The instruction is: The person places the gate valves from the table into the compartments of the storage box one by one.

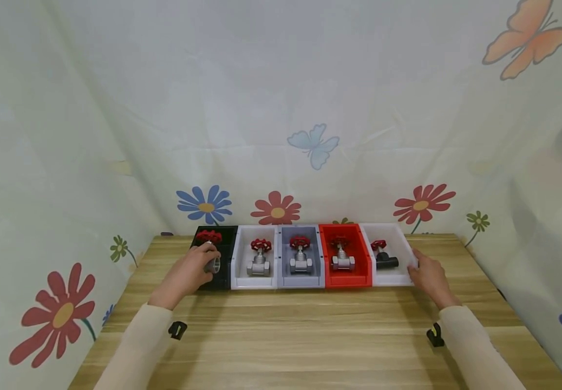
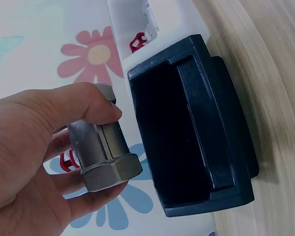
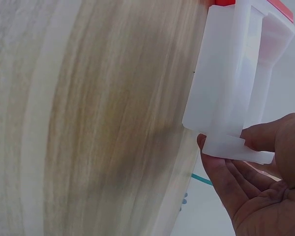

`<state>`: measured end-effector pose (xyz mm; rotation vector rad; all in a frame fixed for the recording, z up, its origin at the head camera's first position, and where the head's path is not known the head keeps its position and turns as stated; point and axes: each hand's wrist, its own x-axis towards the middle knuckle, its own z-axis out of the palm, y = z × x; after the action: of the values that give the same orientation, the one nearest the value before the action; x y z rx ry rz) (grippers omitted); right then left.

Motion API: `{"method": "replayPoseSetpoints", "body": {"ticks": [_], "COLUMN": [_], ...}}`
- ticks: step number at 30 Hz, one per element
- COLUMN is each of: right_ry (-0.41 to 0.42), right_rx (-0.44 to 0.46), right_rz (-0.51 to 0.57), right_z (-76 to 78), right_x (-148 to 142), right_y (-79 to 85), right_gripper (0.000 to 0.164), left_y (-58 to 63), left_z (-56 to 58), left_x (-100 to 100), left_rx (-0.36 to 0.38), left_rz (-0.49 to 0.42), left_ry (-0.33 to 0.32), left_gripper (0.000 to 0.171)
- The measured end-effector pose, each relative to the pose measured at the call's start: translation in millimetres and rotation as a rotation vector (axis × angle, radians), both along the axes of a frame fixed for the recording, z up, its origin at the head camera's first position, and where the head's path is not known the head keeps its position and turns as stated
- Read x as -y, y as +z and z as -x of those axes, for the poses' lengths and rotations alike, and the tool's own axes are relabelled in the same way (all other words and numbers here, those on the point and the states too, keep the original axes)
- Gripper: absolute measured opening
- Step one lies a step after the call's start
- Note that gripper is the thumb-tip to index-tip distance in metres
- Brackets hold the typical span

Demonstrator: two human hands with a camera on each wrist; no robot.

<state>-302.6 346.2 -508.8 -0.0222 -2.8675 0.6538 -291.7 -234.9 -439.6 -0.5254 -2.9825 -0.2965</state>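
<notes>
My left hand (image 1: pixel 195 269) grips a metal gate valve (image 2: pixel 99 147) by its body, thumb on one side and fingers behind. Its red handwheel (image 1: pixel 209 236) shows above the hand in the head view. The valve is over the black bin (image 2: pixel 217 123) at the row's left end; the left wrist view shows it beside the bin's opening. My right hand (image 1: pixel 429 274) pinches the side wall of the white bin (image 3: pixel 228 83) at the right end. Inside that bin lies a black valve (image 1: pixel 386 261) with a red handwheel.
Between the end bins stand another white bin (image 1: pixel 254 283), a grey bin (image 1: pixel 301 282) and a red bin (image 1: pixel 349 281), each with a red-wheeled metal valve. The bins adjoin along the back of the wooden table (image 1: pixel 300 336). A flowered cloth (image 1: pixel 261 108) hangs behind.
</notes>
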Motion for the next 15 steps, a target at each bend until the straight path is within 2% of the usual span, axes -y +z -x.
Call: {"method": "replayPoseSetpoints", "body": {"ticks": [9,15], "right_ry": [-0.005,0.000], "right_rx": [0.030,0.015], "right_rz": [0.009,0.008], "right_z": [-0.4,-0.1], "right_x": [-1,-1], "right_y": [-1.0,0.9], "right_gripper": [0.053,0.053], "left_y": [-6.6,-7.8], "left_z": [12.6,18.6], "left_x": [-1,-5], "left_rx": [-0.023,-0.001], "left_rz": [0.001,0.000], "left_ry": [-0.012,0.013], "left_gripper": [0.046,0.047]}}
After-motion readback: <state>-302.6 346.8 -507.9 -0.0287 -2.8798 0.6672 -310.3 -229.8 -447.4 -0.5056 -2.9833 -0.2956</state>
